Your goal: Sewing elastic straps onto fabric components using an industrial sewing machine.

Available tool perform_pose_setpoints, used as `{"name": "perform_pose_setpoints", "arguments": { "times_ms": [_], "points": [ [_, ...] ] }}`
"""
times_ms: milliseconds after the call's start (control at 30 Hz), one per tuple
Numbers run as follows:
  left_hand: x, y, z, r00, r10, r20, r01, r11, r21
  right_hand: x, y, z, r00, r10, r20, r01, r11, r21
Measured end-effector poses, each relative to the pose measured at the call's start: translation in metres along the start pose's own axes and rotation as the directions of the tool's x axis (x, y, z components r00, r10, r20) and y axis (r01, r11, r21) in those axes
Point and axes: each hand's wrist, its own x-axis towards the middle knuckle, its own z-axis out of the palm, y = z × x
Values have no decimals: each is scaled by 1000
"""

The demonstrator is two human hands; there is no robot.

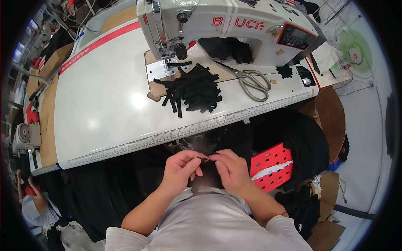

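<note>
In front of my body, below the table's front edge, my left hand (182,168) pinches a small dark strip (204,159) between thumb and fingertips. My right hand (231,169) meets it from the other side, its fingertips closed at the strip's right end. The strip looks bent into a curve; its finer detail is too small to make out. Above my hands, a heap of short black fabric strips (194,88) lies on the table by the needle plate (158,71) of a white sewing machine (247,21). Grey-handled scissors (253,83) rest right of the heap, blades pointing up-left.
A ruler strip (167,134) runs along the front edge of the white table (100,104). Black cloth (100,184) hangs below it. On the right are a red perforated panel (272,167), cardboard (331,121) and a green fan (355,55). Another person (39,209) sits far left.
</note>
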Motion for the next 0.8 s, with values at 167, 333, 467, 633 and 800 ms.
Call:
{"name": "perform_pose_setpoints", "arguments": {
  "times_ms": [167,333,467,633,800],
  "points": [
    [-7,-7,-3,986,57,158,-55,998,-20,4,-2,3,869,471,153,-487,760,431],
    [-4,-4,-4,945,-32,326,-34,980,194,19,-2,7,836,488,251,-536,632,559],
    [-4,6,0,987,-15,157,-10,987,158,29,-2,1,897,433,88,-420,772,477],
    [4,9,-3,993,110,-40,-102,979,174,30,3,0,912,408,-45,-362,851,380],
    [9,15,0,999,5,-46,-1,997,74,36,-8,2,810,566,150,-539,620,571]
  ]
}}
